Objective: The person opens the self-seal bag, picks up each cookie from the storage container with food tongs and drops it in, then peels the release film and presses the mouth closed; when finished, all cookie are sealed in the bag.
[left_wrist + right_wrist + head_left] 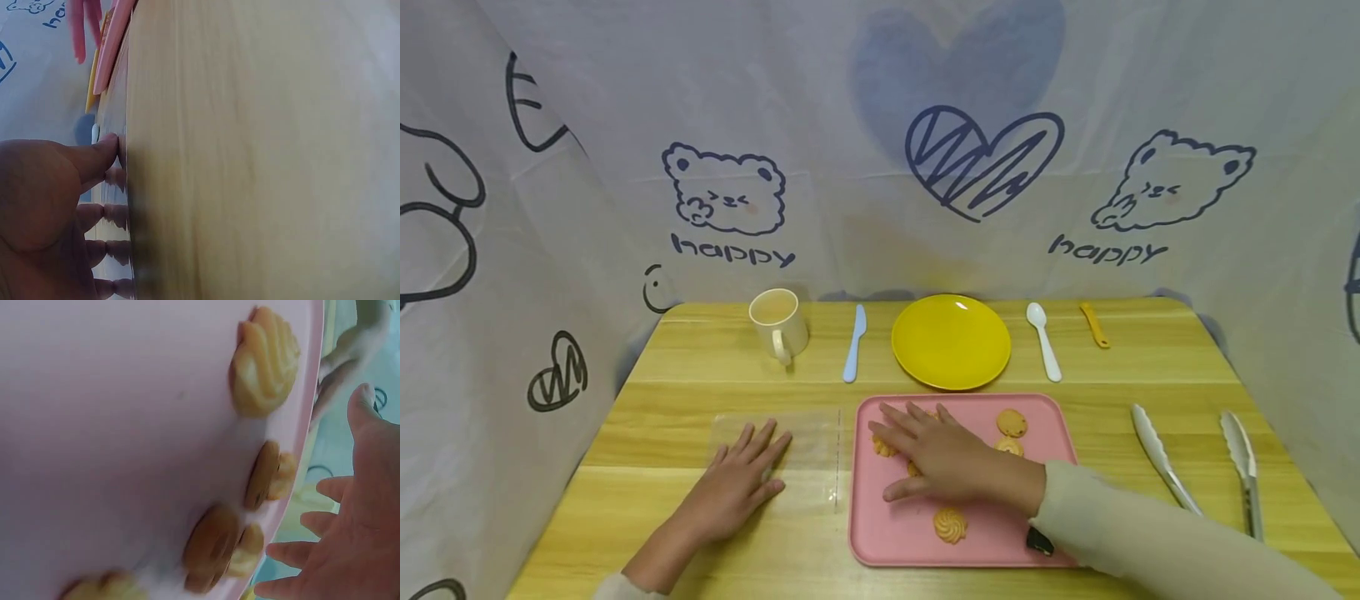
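Observation:
My left hand (730,492) lies with fingers spread on a flat, clear plastic sheet or bag (808,450) left of the pink tray. In the left wrist view, the fingertips (107,150) touch its shiny surface. Over the pink tray (895,546) hovers my right hand (943,458), fingers spread and holding nothing. Several cookies lie in the tray: a swirled cookie (951,527) near the front, a round cookie (1012,422) toward the back right, and others partly hidden under the hand. The right wrist view shows a ridged cookie (265,362) apart from the fingers.
Along the back stand a cream mug (778,325), a light blue knife (854,343), a yellow plate (951,342), a white spoon (1044,342) and a small orange-yellow handle-like piece (1094,325). Metal tongs (1247,467) lie spread at the right, partly behind my sleeve.

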{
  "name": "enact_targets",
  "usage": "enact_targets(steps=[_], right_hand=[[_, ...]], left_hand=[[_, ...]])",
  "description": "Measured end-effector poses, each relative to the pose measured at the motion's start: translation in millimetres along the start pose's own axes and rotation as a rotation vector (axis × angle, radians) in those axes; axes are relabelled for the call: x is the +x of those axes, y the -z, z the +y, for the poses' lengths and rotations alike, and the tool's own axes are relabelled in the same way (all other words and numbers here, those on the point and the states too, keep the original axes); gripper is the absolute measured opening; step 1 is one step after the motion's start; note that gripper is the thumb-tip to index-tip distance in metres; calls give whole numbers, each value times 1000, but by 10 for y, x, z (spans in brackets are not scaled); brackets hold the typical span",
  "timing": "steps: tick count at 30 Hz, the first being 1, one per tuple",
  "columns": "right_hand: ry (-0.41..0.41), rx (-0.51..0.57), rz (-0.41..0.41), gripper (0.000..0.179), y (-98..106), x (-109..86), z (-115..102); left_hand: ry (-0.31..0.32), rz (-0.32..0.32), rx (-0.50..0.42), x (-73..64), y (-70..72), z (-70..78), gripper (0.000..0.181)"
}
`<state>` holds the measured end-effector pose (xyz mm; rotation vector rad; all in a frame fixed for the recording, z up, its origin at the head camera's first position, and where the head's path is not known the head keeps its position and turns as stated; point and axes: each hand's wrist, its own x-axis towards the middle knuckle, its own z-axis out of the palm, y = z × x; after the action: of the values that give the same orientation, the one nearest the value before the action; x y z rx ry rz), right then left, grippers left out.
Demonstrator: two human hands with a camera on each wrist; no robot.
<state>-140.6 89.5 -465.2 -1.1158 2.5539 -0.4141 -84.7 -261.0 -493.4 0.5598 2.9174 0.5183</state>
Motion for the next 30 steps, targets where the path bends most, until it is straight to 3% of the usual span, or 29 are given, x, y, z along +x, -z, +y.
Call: enact_targets(steps=[11, 21, 30], right_hand=[[76, -66, -61, 88, -83, 265, -262], [38, -147, -120, 86, -111, 373, -376], [51, -255, -118, 88, -140, 419, -385]], left_hand=[[-24, -8, 11, 52, 25, -8, 61], [-25, -13, 23, 113, 16, 13, 61], [-16, 6, 12, 137, 24, 0, 61]])
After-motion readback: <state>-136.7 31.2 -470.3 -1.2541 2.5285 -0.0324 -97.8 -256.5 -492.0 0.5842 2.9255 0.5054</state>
